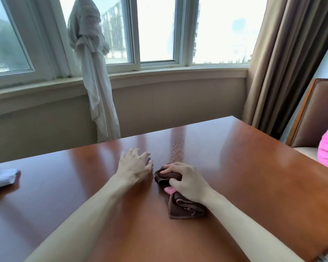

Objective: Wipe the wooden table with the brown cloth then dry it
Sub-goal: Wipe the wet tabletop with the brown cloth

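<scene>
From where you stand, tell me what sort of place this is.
Probably a hotel room or a sitting room: a polished wooden table by a wide window, heavy brown curtains, and an upholstered chair.

Right hand: I'm seeing the right hand (186, 183) gripping the bunched cloth (182, 205), fingers curling over its far end.
Left hand: the left hand (135, 165) is lying spread on the table (254, 186), just beside the cloth.
Droplets: a streak of droplets (177, 150) is glistening beyond the cloth.
Left edge: a white cloth (0, 178) is lying there.
Right edge: a chair (314, 112) is standing beside the table.
</scene>
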Demonstrator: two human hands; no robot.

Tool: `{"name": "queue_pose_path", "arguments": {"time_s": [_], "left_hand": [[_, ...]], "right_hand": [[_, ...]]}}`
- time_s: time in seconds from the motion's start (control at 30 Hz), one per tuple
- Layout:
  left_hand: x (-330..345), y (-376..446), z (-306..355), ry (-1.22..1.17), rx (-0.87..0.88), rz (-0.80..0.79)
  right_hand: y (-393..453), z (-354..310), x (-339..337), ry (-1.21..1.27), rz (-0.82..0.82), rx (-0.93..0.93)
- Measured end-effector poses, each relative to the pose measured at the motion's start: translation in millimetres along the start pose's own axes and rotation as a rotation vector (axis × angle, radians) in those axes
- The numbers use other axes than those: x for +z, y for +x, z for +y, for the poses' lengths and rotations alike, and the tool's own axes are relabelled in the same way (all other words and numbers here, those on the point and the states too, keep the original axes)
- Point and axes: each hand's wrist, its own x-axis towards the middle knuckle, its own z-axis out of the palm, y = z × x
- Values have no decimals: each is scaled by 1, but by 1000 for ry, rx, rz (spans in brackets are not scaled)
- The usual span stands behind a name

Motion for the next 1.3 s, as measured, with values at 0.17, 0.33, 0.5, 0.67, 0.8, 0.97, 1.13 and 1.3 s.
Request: {"name": "queue_pose_path", "arguments": {"time_s": [0.17,0.33,0.5,0.67,0.8,0.97,1.13,1.3], "left_hand": [[8,-34,-29,-119,-72,-8],[20,-45,-32,-126,-69,45],[22,-43,-32,-129,-71,73],[25,-43,-34,-137,-83,88],[26,-44,-34,-147,-84,84],[24,-40,-37,-153,-92,73],[22,-41,-36,-146,-108,64],[19,-40,-36,-141,-109,39]], "right_hand": [[46,-10,12,-172,157,143],[97,-26,41,-221,119,49],[166,-12,42,-79,43,23],[233,-19,73,-278,175,101],[237,-14,67,53,-114,-93],[227,-19,67,-4,-9,-52],[167,-18,53,-11,48,41],[85,-24,31,-93,182,127]]}}
